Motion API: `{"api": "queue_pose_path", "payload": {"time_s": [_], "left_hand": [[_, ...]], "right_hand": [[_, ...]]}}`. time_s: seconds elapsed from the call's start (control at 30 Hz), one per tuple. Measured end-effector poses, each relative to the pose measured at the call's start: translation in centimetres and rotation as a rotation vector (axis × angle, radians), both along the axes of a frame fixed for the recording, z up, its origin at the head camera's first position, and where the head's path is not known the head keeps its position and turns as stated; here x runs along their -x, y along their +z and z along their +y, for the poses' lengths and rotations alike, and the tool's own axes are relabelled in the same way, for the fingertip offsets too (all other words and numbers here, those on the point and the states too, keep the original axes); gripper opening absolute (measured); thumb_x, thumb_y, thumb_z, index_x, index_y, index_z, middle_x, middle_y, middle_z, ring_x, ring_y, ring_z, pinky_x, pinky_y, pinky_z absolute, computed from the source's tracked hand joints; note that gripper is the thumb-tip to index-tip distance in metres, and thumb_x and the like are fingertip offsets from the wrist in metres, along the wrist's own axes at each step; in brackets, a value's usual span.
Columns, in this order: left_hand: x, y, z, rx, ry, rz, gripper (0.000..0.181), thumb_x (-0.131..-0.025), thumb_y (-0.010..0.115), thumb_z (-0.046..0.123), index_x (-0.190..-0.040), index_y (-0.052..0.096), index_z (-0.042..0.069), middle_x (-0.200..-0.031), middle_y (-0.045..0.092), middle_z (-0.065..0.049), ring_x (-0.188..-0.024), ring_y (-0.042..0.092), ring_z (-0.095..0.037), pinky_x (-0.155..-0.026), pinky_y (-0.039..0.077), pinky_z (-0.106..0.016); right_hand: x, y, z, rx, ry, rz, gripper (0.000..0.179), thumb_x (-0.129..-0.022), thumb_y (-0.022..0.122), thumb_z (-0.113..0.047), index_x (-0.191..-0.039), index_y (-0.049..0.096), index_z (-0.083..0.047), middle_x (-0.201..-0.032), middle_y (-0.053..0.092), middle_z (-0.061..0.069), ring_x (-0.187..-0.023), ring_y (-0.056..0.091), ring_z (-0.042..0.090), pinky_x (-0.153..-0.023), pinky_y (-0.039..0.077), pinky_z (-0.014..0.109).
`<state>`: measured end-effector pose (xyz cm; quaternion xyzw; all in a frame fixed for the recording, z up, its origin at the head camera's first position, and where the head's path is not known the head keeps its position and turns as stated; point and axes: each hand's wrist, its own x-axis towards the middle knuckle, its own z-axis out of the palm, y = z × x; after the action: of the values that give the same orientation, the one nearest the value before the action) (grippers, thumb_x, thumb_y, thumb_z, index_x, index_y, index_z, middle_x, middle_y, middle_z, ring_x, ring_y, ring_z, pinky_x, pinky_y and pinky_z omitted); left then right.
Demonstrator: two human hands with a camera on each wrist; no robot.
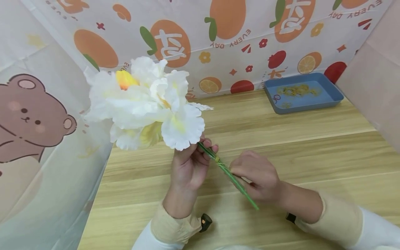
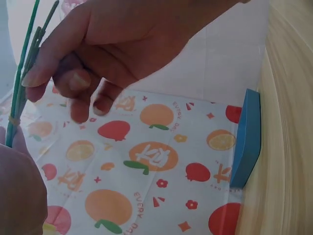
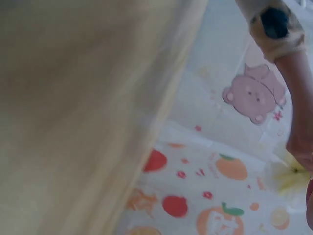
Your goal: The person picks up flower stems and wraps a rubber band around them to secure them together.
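In the head view, a bunch of white artificial flowers (image 1: pixel 184 126) with yellow centres tilts to the upper left, with one yellow-orange bud (image 1: pixel 126 80) among them. My left hand (image 1: pixel 190 166) grips the green stems (image 1: pixel 240 187) just below the blooms; its thumb and fingertips pinch them in the left wrist view. A yellow rubber band (image 1: pixel 217 158) goes round the stems below that grip, with thin strands reaching towards my right hand (image 1: pixel 259 175). The right hand's curled fingers pinch the band close against the stems, their tips partly hidden. The right wrist view shows mostly blurred tabletop.
At the back right of the wooden table (image 1: pixel 328 163) stands a blue tray (image 1: pixel 339 99) with several yellow rubber bands (image 1: pixel 297 90) and a red one in it. A fruit-print cloth (image 1: pixel 134 38) hangs behind; a bear-print cloth (image 1: pixel 62 180) borders the left side.
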<state>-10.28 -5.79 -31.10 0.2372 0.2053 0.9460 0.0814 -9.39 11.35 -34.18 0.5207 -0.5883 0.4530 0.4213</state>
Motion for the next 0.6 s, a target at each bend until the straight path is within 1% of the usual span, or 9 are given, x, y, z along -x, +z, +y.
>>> {"api": "queue_pose_path", "payload": {"time_s": [0.07,0.13,0.2,0.3,0.4,0.5,0.57,0.6], "left_hand": [[-0.1,0.1,0.0,-0.006,-0.014,0.003,0.01,-0.094,0.06,0.001,-0.1,0.067,-0.002,-0.091,0.074,-0.01,-0.088,0.074,-0.017,-0.086,0.06,-0.032],[-0.3,0.2,0.0,-0.011,-0.027,0.001,0.01,-0.094,0.06,0.002,-0.1,0.067,-0.002,-0.091,0.074,-0.01,-0.088,0.074,-0.017,-0.085,0.06,-0.031],[-0.4,0.3,0.0,-0.012,-0.033,-0.006,0.009,-0.094,0.06,0.002,-0.099,0.067,-0.001,-0.091,0.074,-0.01,-0.087,0.074,-0.017,-0.084,0.061,-0.031],[-0.5,0.4,0.1,-0.008,-0.047,-0.021,0.008,-0.094,0.06,0.003,-0.098,0.066,-0.001,-0.09,0.074,-0.009,-0.087,0.073,-0.015,-0.082,0.061,-0.029],[-0.5,0.5,0.2,0.009,-0.06,-0.037,0.006,-0.094,0.062,0.004,-0.098,0.066,0.001,-0.091,0.073,-0.007,-0.086,0.073,-0.014,-0.08,0.061,-0.028],[-0.4,0.3,0.3,0.034,-0.07,-0.04,0.007,-0.094,0.062,0.004,-0.099,0.066,0.004,-0.092,0.073,-0.006,-0.085,0.073,-0.014,-0.079,0.061,-0.027],[-0.3,0.1,0.3,0.063,-0.076,-0.046,0.008,-0.094,0.062,0.004,-0.101,0.066,0.005,-0.091,0.073,-0.005,-0.084,0.073,-0.015,-0.077,0.061,-0.027],[-0.2,-0.1,0.4,0.084,-0.083,-0.041,0.009,-0.095,0.059,0.004,-0.101,0.066,0.005,-0.09,0.074,-0.005,-0.083,0.073,-0.015,-0.076,0.061,-0.027]], "right_hand": [[-0.1,-0.4,-0.1,-0.005,0.061,-0.015,0.021,-0.099,0.053,-0.003,-0.084,0.063,0.007,-0.075,0.063,0.01,-0.068,0.059,0.016,-0.064,0.051,0.031],[-0.1,-0.7,-0.2,-0.007,0.095,-0.01,0.021,-0.099,0.05,-0.001,-0.087,0.063,0.01,-0.077,0.063,0.012,-0.069,0.059,0.018,-0.065,0.052,0.031],[0.1,-1.0,-0.3,-0.019,0.109,0.002,0.02,-0.099,0.048,-0.001,-0.09,0.062,0.01,-0.079,0.063,0.012,-0.07,0.059,0.018,-0.066,0.05,0.029],[0.4,-1.3,-0.3,-0.067,0.06,0.039,0.019,-0.099,0.046,-0.001,-0.092,0.061,0.007,-0.081,0.064,0.011,-0.072,0.06,0.02,-0.066,0.048,0.03],[0.9,-1.8,0.0,-0.131,-0.035,0.1,0.018,-0.098,0.046,-0.003,-0.094,0.062,0.004,-0.08,0.066,0.009,-0.073,0.063,0.023,-0.066,0.049,0.033],[1.7,-2.1,0.6,-0.179,-0.141,0.174,0.018,-0.098,0.048,-0.006,-0.095,0.065,0.0,-0.078,0.069,0.007,-0.073,0.065,0.026,-0.065,0.05,0.038],[2.3,-1.8,1.1,-0.198,-0.196,0.207,0.017,-0.098,0.051,-0.009,-0.094,0.067,-0.004,-0.077,0.069,0.005,-0.072,0.065,0.025,-0.065,0.05,0.039],[2.6,-1.6,1.3,-0.2,-0.22,0.219,0.017,-0.099,0.052,-0.011,-0.093,0.068,-0.007,-0.076,0.068,0.004,-0.071,0.064,0.024,-0.065,0.049,0.038]]}}
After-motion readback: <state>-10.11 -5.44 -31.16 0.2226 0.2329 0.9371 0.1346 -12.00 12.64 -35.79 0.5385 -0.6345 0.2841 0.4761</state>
